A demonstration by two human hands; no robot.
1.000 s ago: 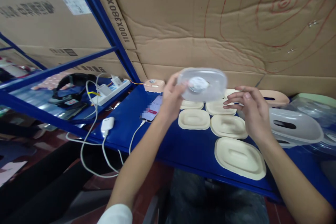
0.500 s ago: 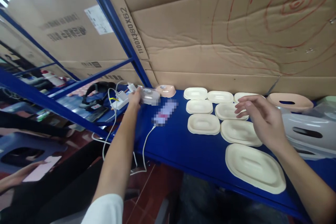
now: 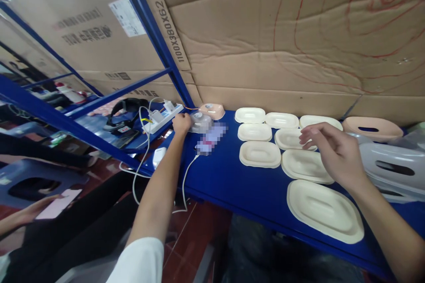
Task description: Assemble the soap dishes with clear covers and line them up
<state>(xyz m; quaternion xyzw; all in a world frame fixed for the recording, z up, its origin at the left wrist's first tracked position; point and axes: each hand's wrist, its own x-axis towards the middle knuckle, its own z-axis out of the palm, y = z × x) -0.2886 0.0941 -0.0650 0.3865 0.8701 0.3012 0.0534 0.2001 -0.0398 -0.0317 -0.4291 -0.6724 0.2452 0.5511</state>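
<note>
My left hand is closed at the near left end of a clear plastic container; its fingertips are partly hidden. The container lies on the blue shelf, in front of a peach-coloured box and beside a blurred-out phone. My right hand hovers with loosely bent fingers, holding nothing, over cream oval lids. Below its fingertips is a mid-row lid. A larger lid and the largest lid lie nearer me, all flat in stepped rows.
White plastic containers and a peach oval piece stand at the right. A power strip with plugs, a black headset and a loose white cable are left. Another person's hand holds a phone at the lower left.
My left hand and the clear container have moved right, closer to the phone. A small white object near the shelf edge has come into view. My right hand has hardly moved.
</note>
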